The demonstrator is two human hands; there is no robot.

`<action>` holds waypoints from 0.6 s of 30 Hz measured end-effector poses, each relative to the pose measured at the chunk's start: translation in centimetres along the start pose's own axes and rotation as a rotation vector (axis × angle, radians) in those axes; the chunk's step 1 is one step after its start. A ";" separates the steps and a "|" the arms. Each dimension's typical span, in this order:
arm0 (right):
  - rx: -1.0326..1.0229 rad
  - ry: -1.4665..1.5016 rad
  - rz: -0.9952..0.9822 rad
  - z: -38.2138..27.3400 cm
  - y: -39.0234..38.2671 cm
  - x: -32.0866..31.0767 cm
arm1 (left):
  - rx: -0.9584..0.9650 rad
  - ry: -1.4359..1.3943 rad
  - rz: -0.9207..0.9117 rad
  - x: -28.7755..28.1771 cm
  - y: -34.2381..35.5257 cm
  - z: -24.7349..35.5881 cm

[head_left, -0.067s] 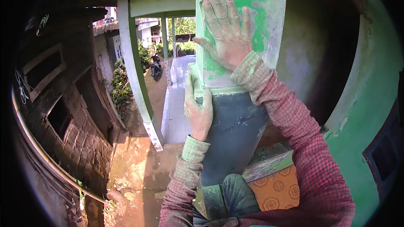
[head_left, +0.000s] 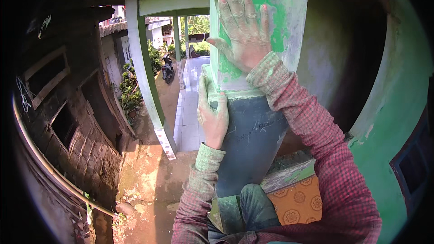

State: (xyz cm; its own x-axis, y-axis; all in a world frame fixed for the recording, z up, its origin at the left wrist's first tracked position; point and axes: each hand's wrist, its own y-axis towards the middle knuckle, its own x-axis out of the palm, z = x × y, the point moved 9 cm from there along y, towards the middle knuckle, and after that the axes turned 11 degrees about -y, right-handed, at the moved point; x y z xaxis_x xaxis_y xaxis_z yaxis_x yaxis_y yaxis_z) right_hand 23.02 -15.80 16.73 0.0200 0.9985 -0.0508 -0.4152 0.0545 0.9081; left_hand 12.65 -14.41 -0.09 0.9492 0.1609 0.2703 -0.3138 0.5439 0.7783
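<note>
A square pillar (head_left: 289, 31) stands right in front of me, its upper part patchy with bright green and whitish, sanded-looking paint. My right hand (head_left: 244, 31) lies flat against this face, fingers stretched upward and thumb out to the left. A thin greyish, rough edge shows just above its fingertips; whether it is a sheet under the hand, I cannot tell. Lower down, my left hand (head_left: 212, 119) is wrapped round the pillar's left corner at the ledge, thumb on the front. Below the ledge the pillar has a dark grey base (head_left: 253, 149) with faint handwriting. Pale dust covers both hands and cuffs.
A low wall (head_left: 289, 175) meets the base at the right, beside orange patterned flooring (head_left: 296, 203). A green wall (head_left: 384, 153) rises farther right. To the left are a slimmer post (head_left: 147, 63), white porch tiles (head_left: 190, 108), a dirt path, a parked motorbike (head_left: 167, 69) and a weathered wooden building (head_left: 63, 108).
The view has shifted very slightly, so the pillar's ledge sits a little higher. Both hands keep nearly the same places on the pillar.
</note>
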 end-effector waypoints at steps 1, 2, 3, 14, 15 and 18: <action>0.012 0.008 -0.001 0.2 -0.3 0.1 | -0.001 0.014 0.002 0.1 0.3 0.1; 0.008 0.010 -0.037 0.1 -2.2 0.5 | -0.001 0.028 0.005 0.1 0.5 0.2; 0.000 0.017 -0.062 -0.2 -4.8 0.8 | 0.004 0.040 0.002 0.0 0.5 0.1; 0.081 0.049 -0.027 -1.9 -3.9 1.7 | -0.026 -0.004 -0.004 -0.2 0.4 -0.3; 0.098 0.059 -0.032 -2.2 -3.8 1.5 | -0.001 0.006 0.011 -0.6 0.8 0.0; 0.108 0.031 0.062 -1.0 3.0 0.3 | 0.013 0.000 -0.008 0.7 0.8 0.3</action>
State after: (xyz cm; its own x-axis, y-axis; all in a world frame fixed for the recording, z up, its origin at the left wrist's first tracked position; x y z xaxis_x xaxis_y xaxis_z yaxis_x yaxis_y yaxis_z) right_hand 20.90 -15.30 19.04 -0.0318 0.9995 -0.0048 -0.3146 -0.0055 0.9492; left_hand 13.03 -14.07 0.90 0.9516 0.1567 0.2643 -0.3068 0.5343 0.7877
